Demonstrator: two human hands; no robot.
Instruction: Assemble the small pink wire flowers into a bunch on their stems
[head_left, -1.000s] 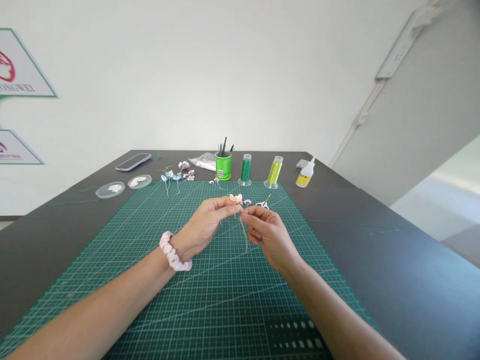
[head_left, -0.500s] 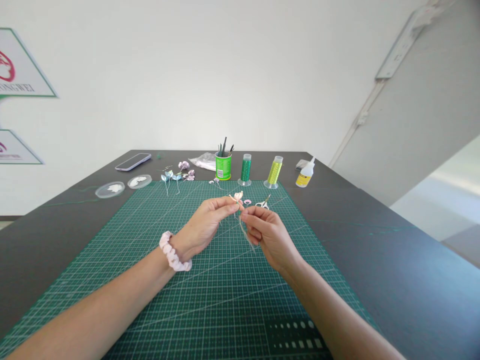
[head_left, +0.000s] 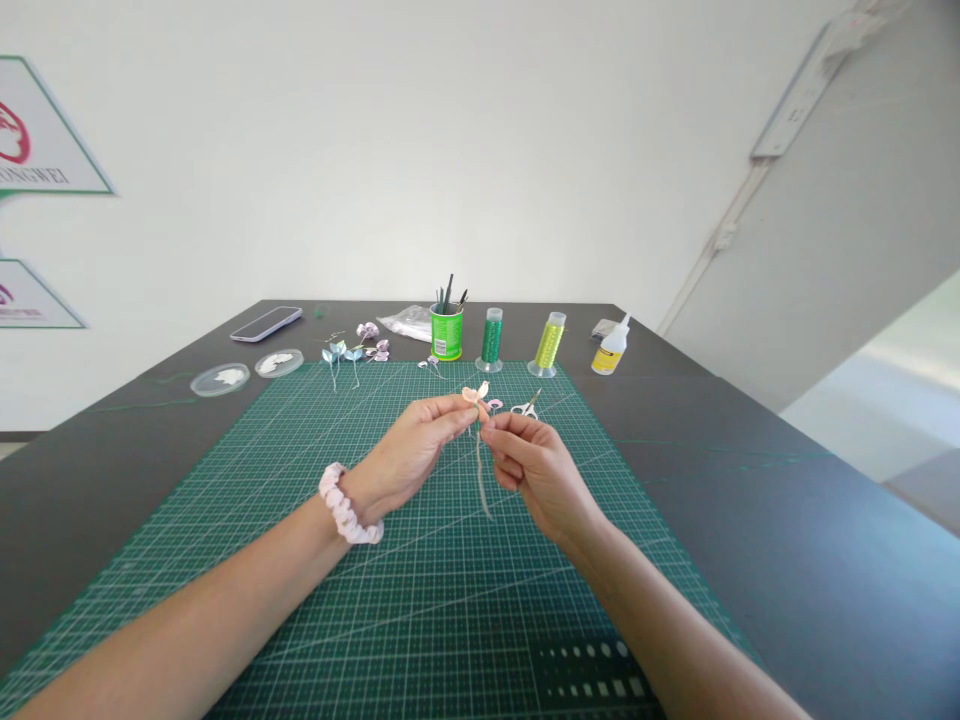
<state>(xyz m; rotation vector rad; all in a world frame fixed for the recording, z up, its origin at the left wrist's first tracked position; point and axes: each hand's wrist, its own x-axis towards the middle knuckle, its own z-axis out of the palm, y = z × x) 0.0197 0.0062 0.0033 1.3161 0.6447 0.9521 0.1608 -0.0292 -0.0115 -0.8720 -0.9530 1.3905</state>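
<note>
Between the thumb and fingers of my left hand (head_left: 409,445) is a small artificial flower (head_left: 477,393) with pale cream-pink petals, held upright by its base. Thin pale stem strands (head_left: 481,480) hang down from it over the mat. My right hand (head_left: 536,462) is closed in a pinch just below the flower, at the top of the strands; exactly what lies between its fingertips is too small to make out. Behind the hands lie white-handled scissors (head_left: 526,408) and a small pinkish-purple petal piece (head_left: 495,404), partly hidden.
A green cutting mat (head_left: 360,620) covers the table's middle. Farther back are a green can of tools (head_left: 447,335), green thread (head_left: 491,340), yellow-green thread (head_left: 549,343) and a glue bottle (head_left: 610,350). To the left are blue flowers (head_left: 341,352), petal dishes (head_left: 219,380) and a phone (head_left: 266,323).
The flower has turned in my left fingers, so its petals face differently. The hanging strands have swung from slanting right to nearly straight down. Both hands stay almost in place.
</note>
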